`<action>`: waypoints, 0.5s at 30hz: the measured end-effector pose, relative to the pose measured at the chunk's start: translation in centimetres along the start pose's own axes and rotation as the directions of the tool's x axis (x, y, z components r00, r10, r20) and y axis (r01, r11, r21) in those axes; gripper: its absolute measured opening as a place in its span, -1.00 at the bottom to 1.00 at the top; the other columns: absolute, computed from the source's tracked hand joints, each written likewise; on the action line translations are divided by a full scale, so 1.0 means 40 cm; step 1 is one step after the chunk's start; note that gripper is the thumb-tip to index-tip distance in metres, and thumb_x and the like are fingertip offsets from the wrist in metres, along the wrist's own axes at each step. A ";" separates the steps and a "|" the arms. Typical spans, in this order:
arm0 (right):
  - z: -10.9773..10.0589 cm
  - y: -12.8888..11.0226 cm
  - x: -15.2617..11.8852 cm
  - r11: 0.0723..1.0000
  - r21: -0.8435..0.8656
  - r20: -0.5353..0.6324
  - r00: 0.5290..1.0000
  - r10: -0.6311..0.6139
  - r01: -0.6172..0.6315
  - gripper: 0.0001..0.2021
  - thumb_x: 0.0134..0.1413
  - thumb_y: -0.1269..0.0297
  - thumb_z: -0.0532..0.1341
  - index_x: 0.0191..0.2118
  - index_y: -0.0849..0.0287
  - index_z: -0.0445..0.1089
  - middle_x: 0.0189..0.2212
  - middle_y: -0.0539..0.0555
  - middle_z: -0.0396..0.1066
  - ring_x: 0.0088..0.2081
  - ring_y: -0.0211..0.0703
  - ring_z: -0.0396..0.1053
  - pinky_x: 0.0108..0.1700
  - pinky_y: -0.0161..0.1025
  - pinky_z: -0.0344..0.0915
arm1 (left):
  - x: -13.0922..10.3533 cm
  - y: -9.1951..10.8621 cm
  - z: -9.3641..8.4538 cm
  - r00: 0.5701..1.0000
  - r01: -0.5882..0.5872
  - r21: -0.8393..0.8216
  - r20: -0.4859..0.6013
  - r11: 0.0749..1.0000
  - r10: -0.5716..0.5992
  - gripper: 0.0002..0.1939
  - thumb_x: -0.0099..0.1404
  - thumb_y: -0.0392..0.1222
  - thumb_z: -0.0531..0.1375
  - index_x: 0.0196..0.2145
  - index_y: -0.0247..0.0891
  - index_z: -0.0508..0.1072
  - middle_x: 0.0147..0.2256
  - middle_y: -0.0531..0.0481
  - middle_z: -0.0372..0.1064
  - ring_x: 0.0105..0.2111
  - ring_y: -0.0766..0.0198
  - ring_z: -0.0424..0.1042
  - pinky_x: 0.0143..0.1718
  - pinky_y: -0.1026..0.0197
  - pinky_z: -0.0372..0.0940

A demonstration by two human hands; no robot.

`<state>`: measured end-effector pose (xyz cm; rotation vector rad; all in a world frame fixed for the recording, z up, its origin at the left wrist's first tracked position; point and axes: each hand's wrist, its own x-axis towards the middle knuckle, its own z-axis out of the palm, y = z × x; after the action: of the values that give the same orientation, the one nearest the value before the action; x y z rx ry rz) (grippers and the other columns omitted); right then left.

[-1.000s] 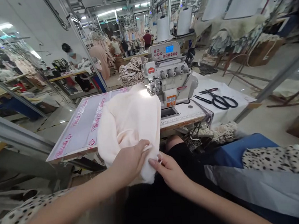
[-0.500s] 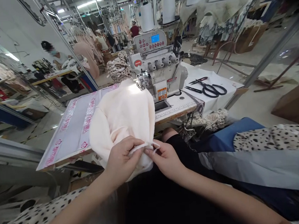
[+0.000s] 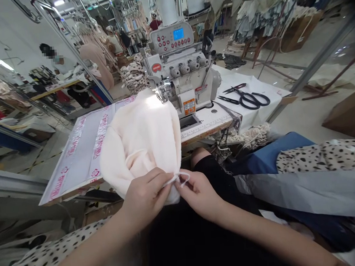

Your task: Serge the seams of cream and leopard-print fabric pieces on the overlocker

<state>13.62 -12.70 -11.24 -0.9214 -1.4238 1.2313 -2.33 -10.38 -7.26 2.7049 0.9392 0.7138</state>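
Observation:
A cream, fleecy piece of fabric (image 3: 141, 131) drapes from the lit needle area of the overlock sewing machine (image 3: 179, 68) down over the table's front edge toward my lap. At its near end my left hand (image 3: 148, 194) is closed, pinching a narrow edge of this fabric between thumb and fingers. Close beside it, my right hand (image 3: 198, 192) also pinches the fabric edge, where a small loop curls above the fingertips. The fingertips almost meet, and exactly what lies between them is partly hidden.
Black scissors (image 3: 251, 99) and a thread snipper (image 3: 230, 100) lie on the white cloth right of the machine. Spotted fabric (image 3: 325, 155) rests at the right, more at lower left. A co-worker (image 3: 56, 58) sits at another table at far left. A metal post (image 3: 324, 54) slants at right.
The view has shifted slightly, so the machine sits a little left and higher. My hands keep their pinch, and the small loop by my right fingers stands out more.

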 end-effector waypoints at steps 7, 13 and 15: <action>-0.021 0.022 -0.020 0.879 0.428 0.187 0.972 0.140 -0.209 -0.62 0.18 0.08 -0.04 -0.33 0.27 0.37 -0.45 0.06 0.32 -0.39 -0.22 0.32 -0.27 -0.26 0.28 | 0.008 -0.006 0.028 1.000 0.006 0.010 0.022 1.000 -0.007 -0.89 0.20 -0.34 0.06 -0.30 -0.33 0.35 -0.48 -0.02 0.30 -0.47 0.36 0.32 -0.45 0.34 0.25; -0.105 -0.011 -0.002 0.988 -0.146 0.074 0.996 -0.039 0.050 -0.78 0.15 0.26 0.03 -0.33 0.22 0.38 -0.47 0.04 0.35 -0.44 -0.23 0.30 -0.33 -0.29 0.27 | 0.024 -0.005 0.016 1.000 0.014 -0.080 -0.020 0.997 -0.015 -0.91 0.16 -0.40 0.07 -0.36 -0.30 0.32 -0.51 0.03 0.29 -0.50 0.40 0.30 -0.47 0.37 0.19; -0.141 -0.024 0.015 0.885 -0.419 -0.099 0.959 -0.265 0.201 -0.88 0.08 0.38 0.09 -0.28 0.19 0.35 -0.45 0.05 0.34 -0.46 -0.25 0.28 -0.38 -0.31 0.26 | 0.026 -0.003 0.010 0.999 0.013 -0.083 -0.029 0.996 -0.016 -0.89 0.15 -0.42 0.07 -0.36 -0.29 0.31 -0.53 0.05 0.27 -0.52 0.42 0.27 -0.49 0.37 0.17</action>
<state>19.05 -11.06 -10.29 -1.0602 -1.6426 0.6773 -1.50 -9.63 -7.24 2.6200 0.9139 0.7743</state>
